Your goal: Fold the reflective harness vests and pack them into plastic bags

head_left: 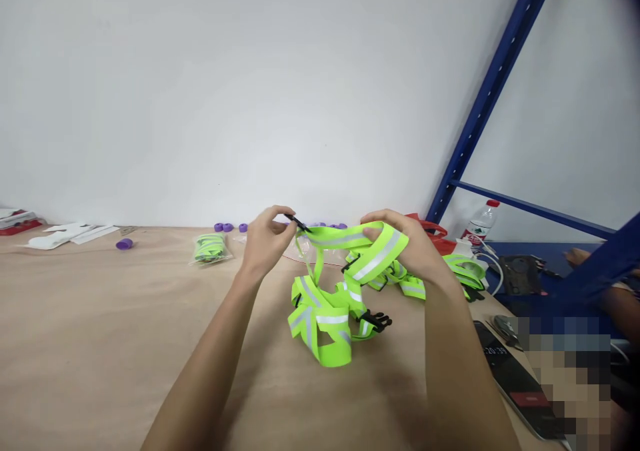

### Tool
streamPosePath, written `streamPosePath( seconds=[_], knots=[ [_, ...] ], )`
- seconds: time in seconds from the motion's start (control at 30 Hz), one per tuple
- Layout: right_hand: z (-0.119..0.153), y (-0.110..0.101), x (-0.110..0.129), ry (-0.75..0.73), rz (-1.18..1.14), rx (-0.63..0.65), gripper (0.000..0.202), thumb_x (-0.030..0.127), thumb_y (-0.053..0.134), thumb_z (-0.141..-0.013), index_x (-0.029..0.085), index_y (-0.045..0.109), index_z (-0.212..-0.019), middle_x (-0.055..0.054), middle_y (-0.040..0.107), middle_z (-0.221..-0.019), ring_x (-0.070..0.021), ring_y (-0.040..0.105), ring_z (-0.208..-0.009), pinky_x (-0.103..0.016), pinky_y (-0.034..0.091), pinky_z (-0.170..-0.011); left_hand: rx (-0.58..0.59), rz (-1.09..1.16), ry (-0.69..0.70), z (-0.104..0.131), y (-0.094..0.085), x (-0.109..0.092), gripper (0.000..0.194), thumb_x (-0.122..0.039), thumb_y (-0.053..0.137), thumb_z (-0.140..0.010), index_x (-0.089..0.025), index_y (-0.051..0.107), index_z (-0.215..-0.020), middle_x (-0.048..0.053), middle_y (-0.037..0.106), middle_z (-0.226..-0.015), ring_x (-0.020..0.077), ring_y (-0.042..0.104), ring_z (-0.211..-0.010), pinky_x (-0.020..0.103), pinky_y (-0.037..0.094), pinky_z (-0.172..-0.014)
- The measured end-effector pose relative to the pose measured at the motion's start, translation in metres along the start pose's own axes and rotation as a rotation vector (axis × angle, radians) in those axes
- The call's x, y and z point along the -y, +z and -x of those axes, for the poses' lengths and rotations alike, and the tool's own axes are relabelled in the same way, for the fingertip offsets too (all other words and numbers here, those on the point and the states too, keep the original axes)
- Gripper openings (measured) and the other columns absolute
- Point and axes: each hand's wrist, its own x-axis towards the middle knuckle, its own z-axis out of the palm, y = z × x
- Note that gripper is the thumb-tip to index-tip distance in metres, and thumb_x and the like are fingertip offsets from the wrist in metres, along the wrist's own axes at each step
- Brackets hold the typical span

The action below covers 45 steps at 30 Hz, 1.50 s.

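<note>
Both my hands hold up a neon-yellow reflective strap [325, 318] with silver stripes, and its tangled lower part hangs above the table. My left hand [270, 239] pinches a thin black slider or buckle piece [299, 223] at the strap's upper left. On the right, the band loops over the fingers of my right hand [407, 241], which are partly hidden behind it. A black side-release buckle prong [377, 320] dangles at the lower right of the bundle. More reflective straps [395, 274] lie on the table behind my right hand.
A bagged folded strap [211, 247] lies left of centre, near a purple cap [124, 244]. Several purple rolls [223, 227] line the wall. At right are a phone [520, 378], a water bottle [483, 221], a blue rack post [485, 98] and another person's arm [620, 311].
</note>
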Motion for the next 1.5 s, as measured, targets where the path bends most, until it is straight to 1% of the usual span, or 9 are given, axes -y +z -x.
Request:
streamPosePath(
  seconds=[0.13,0.33,0.5,0.67,0.83,1.0,1.1,1.3,1.5],
  knots=[
    [0.004,-0.014,-0.004,0.052,0.107,0.177,0.035,0.026,0.078,-0.069,0.020,0.073,-0.103,-0.006,0.076,-0.107,-0.0264,0.071,-0.100,-0.037,0.056,-0.089,-0.147,-0.079,0.248,-0.001,-0.003,0.002,0.012,-0.021,0.064,-0.085,-0.019,0.067,-0.097,0.002,0.071,-0.091,0.0143,0.070,-0.072,0.027,0.057,-0.074],
    [0.012,-0.031,-0.002,0.112,0.451,0.327,0.059,0.032,0.072,-0.078,0.026,0.060,-0.136,-0.008,0.058,-0.145,-0.0328,0.055,-0.133,-0.048,0.046,-0.111,-0.319,-0.245,0.610,0.005,0.000,-0.016,0.011,-0.013,0.061,-0.091,-0.019,0.068,-0.097,0.004,0.068,-0.098,0.0130,0.068,-0.078,0.025,0.057,-0.073],
    [0.013,0.007,0.016,-0.026,0.449,0.189,0.067,0.041,0.076,-0.078,0.026,0.057,-0.140,-0.009,0.063,-0.138,-0.0282,0.067,-0.110,-0.041,0.057,-0.090,-0.276,-0.271,0.798,0.020,0.012,-0.039,0.017,-0.007,0.061,-0.092,-0.020,0.069,-0.099,0.005,0.067,-0.097,0.0141,0.067,-0.086,0.025,0.057,-0.075],
    [0.008,0.045,0.018,-0.264,0.282,0.147,0.038,0.019,0.061,-0.083,0.025,0.071,-0.119,-0.002,0.075,-0.114,-0.0213,0.069,-0.099,-0.032,0.053,-0.086,-0.136,-0.154,0.844,0.031,0.021,-0.051,0.018,-0.007,0.062,-0.092,-0.019,0.068,-0.104,0.006,0.066,-0.100,0.0141,0.067,-0.091,0.024,0.057,-0.079],
    [0.001,0.036,0.004,-0.262,0.195,-0.198,0.023,0.030,0.065,-0.084,0.017,0.075,-0.100,-0.004,0.077,-0.094,-0.0227,0.070,-0.088,-0.033,0.054,-0.079,0.092,0.016,0.448,0.019,0.003,-0.041,0.037,-0.038,0.064,-0.093,-0.022,0.057,-0.126,0.012,0.060,-0.133,0.0176,0.070,-0.094,0.030,0.059,-0.079],
    [-0.004,0.024,-0.001,-0.288,0.050,-0.492,0.025,0.037,0.070,-0.082,0.016,0.074,-0.095,-0.007,0.077,-0.096,-0.0243,0.069,-0.089,-0.036,0.056,-0.079,0.595,-0.581,-0.235,0.003,-0.009,-0.008,0.056,-0.062,0.039,-0.095,-0.016,0.070,-0.090,0.014,0.076,-0.093,0.0295,0.073,-0.085,0.037,0.056,-0.075],
    [-0.006,0.025,-0.002,-0.328,0.042,-0.595,0.025,0.038,0.072,-0.082,0.016,0.074,-0.094,-0.009,0.076,-0.096,-0.0253,0.069,-0.090,-0.038,0.057,-0.082,0.851,-0.620,-0.522,0.001,-0.005,0.009,0.065,-0.073,0.046,-0.085,-0.014,0.071,-0.082,0.017,0.077,-0.084,0.0309,0.074,-0.073,0.037,0.056,-0.066],
    [-0.007,0.029,-0.006,-0.351,0.024,-0.612,0.026,0.038,0.071,-0.083,0.017,0.074,-0.098,-0.009,0.075,-0.098,-0.0264,0.069,-0.090,-0.042,0.057,-0.085,1.033,-0.443,-0.605,0.002,0.006,0.019,0.061,-0.074,0.066,-0.070,-0.013,0.067,-0.069,0.018,0.078,-0.085,0.0259,0.074,-0.069,0.030,0.058,-0.061],
    [-0.007,0.034,-0.006,-0.361,0.048,-0.619,0.026,0.039,0.073,-0.082,0.016,0.075,-0.095,-0.009,0.076,-0.095,-0.0260,0.069,-0.088,-0.040,0.057,-0.081,1.004,-0.457,-0.664,0.008,0.022,0.021,0.057,-0.067,0.059,-0.078,-0.011,0.065,-0.066,0.020,0.077,-0.080,0.0250,0.073,-0.061,0.034,0.061,-0.061]
  ],
)
